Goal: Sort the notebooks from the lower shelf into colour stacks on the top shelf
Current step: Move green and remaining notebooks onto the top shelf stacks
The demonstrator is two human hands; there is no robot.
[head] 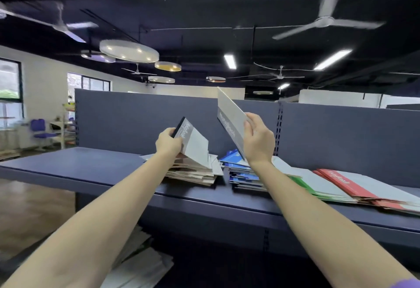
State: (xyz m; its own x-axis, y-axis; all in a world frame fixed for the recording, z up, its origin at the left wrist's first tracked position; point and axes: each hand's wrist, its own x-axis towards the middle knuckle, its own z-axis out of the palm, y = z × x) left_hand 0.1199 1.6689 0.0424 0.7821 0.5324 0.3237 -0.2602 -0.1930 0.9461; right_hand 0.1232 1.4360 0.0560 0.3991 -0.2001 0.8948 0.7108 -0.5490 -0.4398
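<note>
On the top shelf four stacks lie in a row: grey stack, blue stack beside it, then green and red. Above the grey stack, the left hand grips one grey notebook; the right hand pinches another, tilted over the blue stack.

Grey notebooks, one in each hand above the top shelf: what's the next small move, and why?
Probably lower the left hand and lay its grey notebook flat on the grey stack right beneath it. That notebook already tilts over the stack, while the right hand holds its grey notebook higher, above the blue stack, the wrong colour.
</note>
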